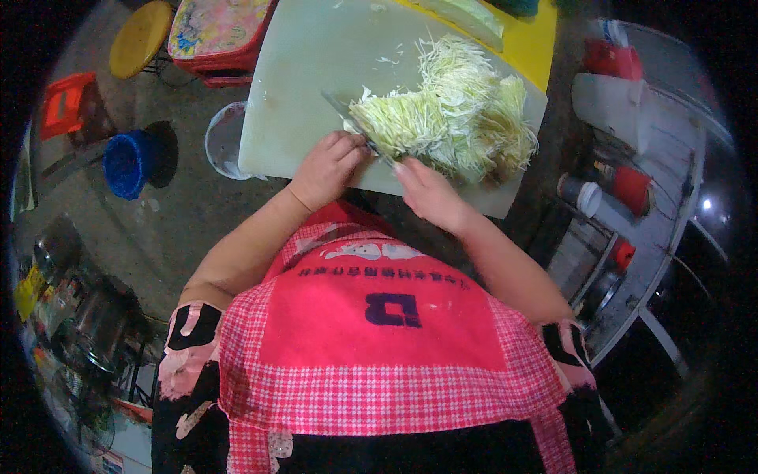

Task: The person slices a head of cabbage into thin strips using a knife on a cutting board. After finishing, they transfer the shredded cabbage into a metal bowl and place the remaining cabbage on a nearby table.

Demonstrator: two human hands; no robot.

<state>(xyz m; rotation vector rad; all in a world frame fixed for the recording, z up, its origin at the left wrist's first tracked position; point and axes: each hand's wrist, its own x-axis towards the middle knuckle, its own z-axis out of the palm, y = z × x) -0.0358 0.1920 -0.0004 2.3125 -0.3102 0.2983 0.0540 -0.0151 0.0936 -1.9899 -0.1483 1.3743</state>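
Note:
My right hand (429,192) grips the handle end of a kitchen knife (338,105), whose blade slants up and left across the board. Curled against the near side of the blade are the fingers of my left hand (333,161); what lies under them is hidden. Finely shredded cabbage (408,121) rests along the right side of the blade, touching it. More shreds spread in a heap to the right and far side. Everything lies on a large pale cutting board (302,65), with a few loose bits scattered on it.
A larger cabbage piece (468,21) lies at the far edge by a yellow surface (536,53). Left of the board stand a clear plastic bag (225,139), a blue bucket (124,166), a yellow round stool (139,38) and a red box-like seat (216,35). Shelving with containers (589,198) is at right.

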